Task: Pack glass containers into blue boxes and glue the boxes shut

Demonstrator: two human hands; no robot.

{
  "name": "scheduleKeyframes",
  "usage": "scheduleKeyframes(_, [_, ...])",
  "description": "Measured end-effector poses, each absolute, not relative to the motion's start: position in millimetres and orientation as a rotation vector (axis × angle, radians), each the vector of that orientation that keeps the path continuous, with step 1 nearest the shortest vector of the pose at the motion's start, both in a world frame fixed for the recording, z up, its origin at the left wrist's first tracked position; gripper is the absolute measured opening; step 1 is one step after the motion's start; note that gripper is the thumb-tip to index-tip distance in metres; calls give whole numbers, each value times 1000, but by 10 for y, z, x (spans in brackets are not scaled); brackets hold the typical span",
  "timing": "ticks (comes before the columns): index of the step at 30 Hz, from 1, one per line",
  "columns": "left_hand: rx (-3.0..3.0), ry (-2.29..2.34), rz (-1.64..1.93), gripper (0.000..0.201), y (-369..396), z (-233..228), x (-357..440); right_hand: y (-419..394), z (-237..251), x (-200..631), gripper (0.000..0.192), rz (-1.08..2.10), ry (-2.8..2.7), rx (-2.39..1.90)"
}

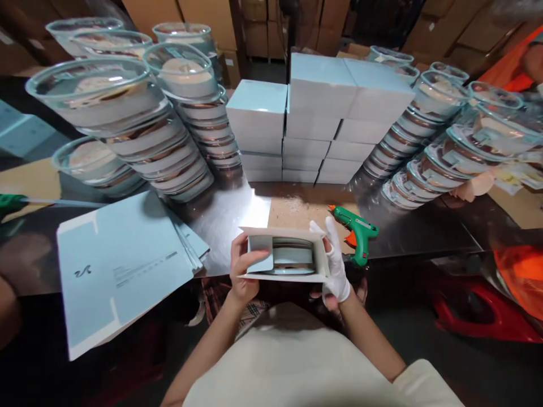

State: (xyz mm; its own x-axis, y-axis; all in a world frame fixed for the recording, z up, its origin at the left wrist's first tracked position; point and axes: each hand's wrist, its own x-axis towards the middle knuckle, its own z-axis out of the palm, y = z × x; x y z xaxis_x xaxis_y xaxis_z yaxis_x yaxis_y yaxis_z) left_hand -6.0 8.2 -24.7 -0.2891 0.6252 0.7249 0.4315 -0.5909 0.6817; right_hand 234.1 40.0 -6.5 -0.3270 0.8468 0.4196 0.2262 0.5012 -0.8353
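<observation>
I hold a small light-blue and white cardboard box [321, 261] at the table's front edge, its open side facing up at me. Inside lies a round clear container [292, 257] turned on its side, with pale and brown bands. My bare left hand [244, 268] is closed on the box's left end, thumb lying over an inward-folded flap [260, 249]. My right hand [336, 271], in a white glove, presses against the right end with its fingers pointing up along it. Just right of it lies a green glue gun [360, 232] with an orange trigger and nozzle.
Flattened blue boxes [127, 254] lie at the left, overhanging the front edge. Stacks of clear round containers [144, 135] rise at left and more containers [428, 135] at right. Closed boxes [314, 113] are piled at the back. An orange-clothed person [515, 62] is far right.
</observation>
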Motion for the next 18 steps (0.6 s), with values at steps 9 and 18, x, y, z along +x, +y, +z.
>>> scheduleKeyframes(9, [1483,1453,1999,51,-69,-165,200,252,503,1980,46,787,-1500,-1027])
scheduleKeyframes(18, [2091,1290,1816,70,-16,-196,-311,364,486,2678,50,721,-1343,-1505])
